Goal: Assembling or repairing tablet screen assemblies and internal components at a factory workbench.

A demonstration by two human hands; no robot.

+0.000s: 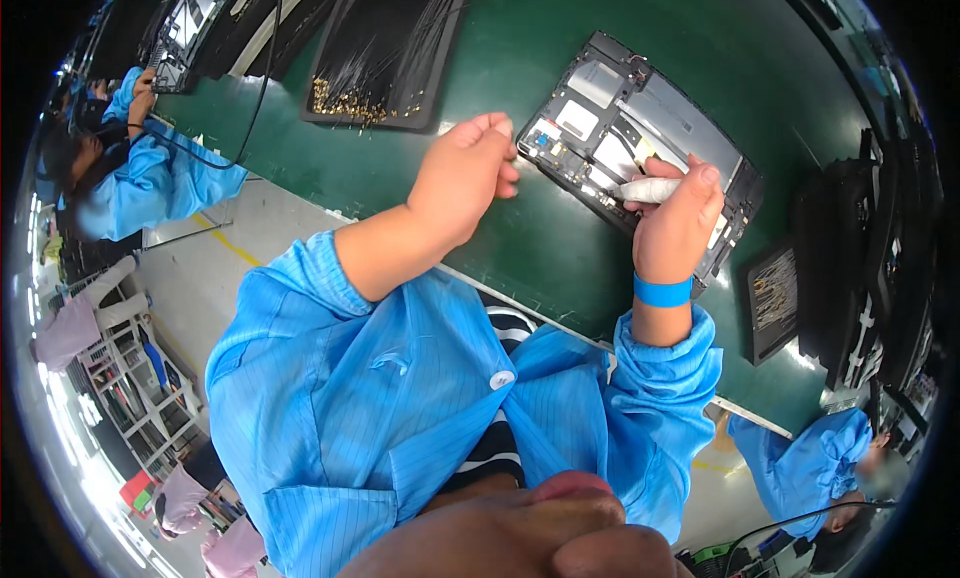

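Note:
A dark, flat electronic device (690,113) lies opened on the green bench, its circuit board, silvery panels and cables exposed. Just off its left edge, my left hand (465,178) is closed, thumb and fingertips pressed together; anything between them is too small to make out. My right hand (677,218), with a blue wristband (662,292), reaches over the device's lower middle, fingers bent toward the board. Along its fingers shows a white tapered piece (650,190), seemingly a finger covering. What the right fingertips grip is hidden.
A black tray (440,78) of thin black cables with gold-coloured ends stands behind my left hand. Another small tray (773,303) of thin parts and stacked black housings (835,268) stand at right. Co-workers in blue sit at far left (150,178) and lower right (810,468).

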